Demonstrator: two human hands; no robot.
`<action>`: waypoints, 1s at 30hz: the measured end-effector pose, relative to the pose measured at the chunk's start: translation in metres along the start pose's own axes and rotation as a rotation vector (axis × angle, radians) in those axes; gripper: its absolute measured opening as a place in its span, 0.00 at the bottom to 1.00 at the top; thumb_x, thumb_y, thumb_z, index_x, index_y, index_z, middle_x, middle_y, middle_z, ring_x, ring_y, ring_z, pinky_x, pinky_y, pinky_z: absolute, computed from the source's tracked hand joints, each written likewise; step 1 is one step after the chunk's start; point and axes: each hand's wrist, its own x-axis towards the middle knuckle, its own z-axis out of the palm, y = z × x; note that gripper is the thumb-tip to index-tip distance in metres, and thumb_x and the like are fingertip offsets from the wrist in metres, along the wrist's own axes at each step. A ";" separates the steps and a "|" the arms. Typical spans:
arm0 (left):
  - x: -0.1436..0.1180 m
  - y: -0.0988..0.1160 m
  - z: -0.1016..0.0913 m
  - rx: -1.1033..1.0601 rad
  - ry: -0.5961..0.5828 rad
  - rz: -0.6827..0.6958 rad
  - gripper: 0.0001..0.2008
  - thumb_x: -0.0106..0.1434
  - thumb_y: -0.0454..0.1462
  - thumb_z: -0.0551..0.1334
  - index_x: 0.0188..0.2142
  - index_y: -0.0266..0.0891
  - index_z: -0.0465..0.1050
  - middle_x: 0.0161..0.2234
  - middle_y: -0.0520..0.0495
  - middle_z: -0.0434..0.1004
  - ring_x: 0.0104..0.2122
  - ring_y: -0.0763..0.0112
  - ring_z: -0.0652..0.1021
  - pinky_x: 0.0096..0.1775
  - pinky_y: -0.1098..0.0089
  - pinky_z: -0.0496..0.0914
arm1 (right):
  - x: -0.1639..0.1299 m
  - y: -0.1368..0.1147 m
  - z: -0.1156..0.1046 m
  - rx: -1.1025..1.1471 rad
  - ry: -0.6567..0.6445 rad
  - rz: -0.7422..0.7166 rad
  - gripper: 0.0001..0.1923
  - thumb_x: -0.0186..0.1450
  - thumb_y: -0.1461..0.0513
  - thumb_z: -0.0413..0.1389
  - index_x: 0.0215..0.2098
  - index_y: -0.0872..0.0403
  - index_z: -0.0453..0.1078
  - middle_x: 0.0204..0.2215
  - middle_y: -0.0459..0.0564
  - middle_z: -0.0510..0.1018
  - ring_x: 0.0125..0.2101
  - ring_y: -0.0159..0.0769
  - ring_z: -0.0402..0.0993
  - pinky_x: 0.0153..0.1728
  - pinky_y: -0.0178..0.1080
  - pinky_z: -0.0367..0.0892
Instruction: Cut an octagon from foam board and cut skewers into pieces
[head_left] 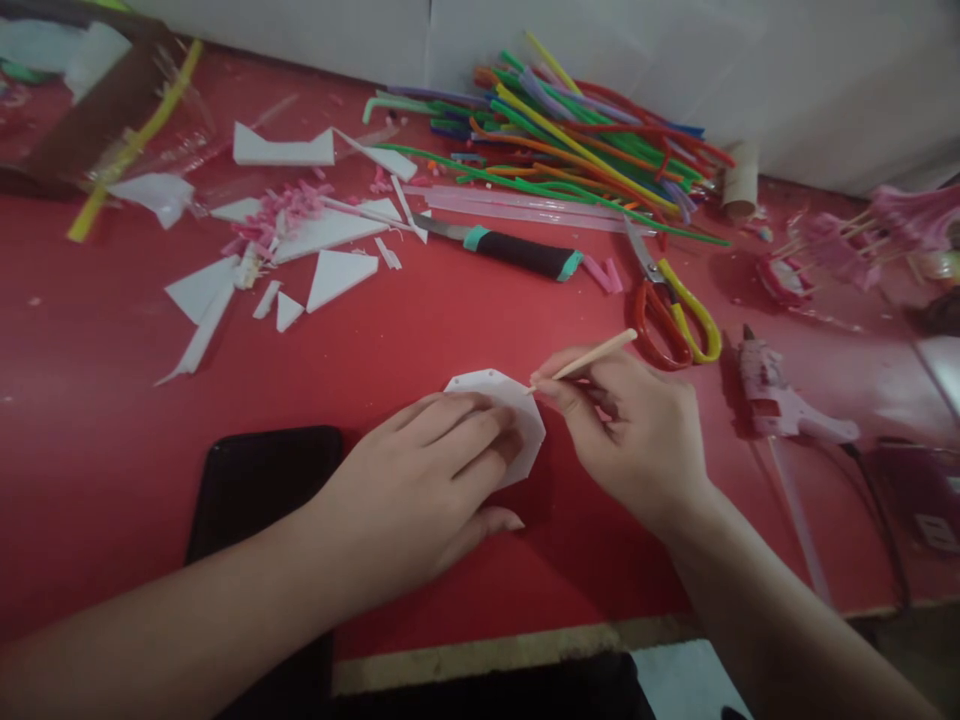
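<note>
On the red surface [90, 420], a flat black phone [262, 490] lies left of centre, with white offcuts [330, 275], angular and matte, scattered behind it. The left hand [420, 490] lies flat, fingers released, pressing down a white octagon [525, 420] of stiff sheet at mid-surface. The right hand [637, 430] pinches a thin wooden stick [585, 358], tip touching the octagon's upper right edge. Judgement: cutting appears finished; the stick is not yet fixed. Behind lie a black-handled knife [510, 250] and glossy coloured straws [570, 130]; to the right, scissors [675, 310] and a pale glue gun [780, 400].
</note>
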 end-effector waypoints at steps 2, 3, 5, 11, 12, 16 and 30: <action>0.000 0.000 0.000 -0.010 -0.005 -0.002 0.19 0.67 0.45 0.64 0.48 0.31 0.76 0.52 0.39 0.77 0.53 0.49 0.75 0.54 0.52 0.73 | -0.001 -0.001 0.000 -0.005 -0.004 -0.006 0.06 0.66 0.68 0.57 0.36 0.52 0.73 0.33 0.43 0.83 0.31 0.29 0.79 0.30 0.31 0.69; 0.000 0.000 0.001 -0.014 -0.004 -0.005 0.19 0.67 0.45 0.64 0.48 0.32 0.76 0.52 0.39 0.77 0.53 0.49 0.75 0.54 0.52 0.73 | -0.001 -0.001 0.000 0.004 -0.007 -0.001 0.06 0.66 0.68 0.56 0.36 0.52 0.73 0.33 0.43 0.83 0.31 0.29 0.79 0.31 0.31 0.70; -0.001 0.000 0.002 -0.016 -0.002 -0.011 0.19 0.67 0.45 0.64 0.49 0.32 0.75 0.52 0.40 0.77 0.53 0.50 0.75 0.54 0.52 0.73 | -0.001 -0.001 0.000 0.031 -0.011 0.023 0.05 0.66 0.68 0.56 0.36 0.52 0.73 0.34 0.43 0.83 0.32 0.30 0.79 0.31 0.32 0.70; 0.000 0.000 0.002 -0.003 -0.001 -0.002 0.20 0.66 0.45 0.64 0.51 0.31 0.74 0.51 0.39 0.78 0.52 0.51 0.75 0.54 0.53 0.73 | 0.000 0.000 0.001 0.004 -0.018 0.052 0.05 0.65 0.67 0.58 0.36 0.51 0.72 0.34 0.44 0.83 0.33 0.33 0.81 0.31 0.34 0.72; 0.000 0.000 0.002 -0.002 0.003 -0.001 0.21 0.66 0.45 0.65 0.51 0.31 0.74 0.51 0.39 0.78 0.52 0.50 0.75 0.54 0.53 0.73 | 0.000 0.000 0.001 0.004 -0.016 0.054 0.05 0.65 0.67 0.58 0.36 0.51 0.72 0.34 0.44 0.83 0.32 0.33 0.81 0.31 0.34 0.72; 0.000 0.000 0.001 -0.007 0.006 -0.003 0.20 0.66 0.45 0.65 0.50 0.31 0.75 0.51 0.39 0.77 0.52 0.50 0.75 0.54 0.52 0.73 | 0.001 0.000 -0.001 0.004 -0.012 0.040 0.05 0.65 0.68 0.58 0.36 0.51 0.72 0.33 0.44 0.83 0.32 0.33 0.80 0.31 0.34 0.72; -0.002 0.000 0.003 -0.017 0.004 -0.016 0.18 0.67 0.45 0.64 0.48 0.34 0.75 0.51 0.40 0.77 0.53 0.51 0.75 0.54 0.53 0.72 | 0.001 -0.001 -0.003 0.018 -0.044 0.064 0.05 0.65 0.68 0.58 0.36 0.51 0.73 0.33 0.42 0.83 0.33 0.33 0.81 0.32 0.34 0.72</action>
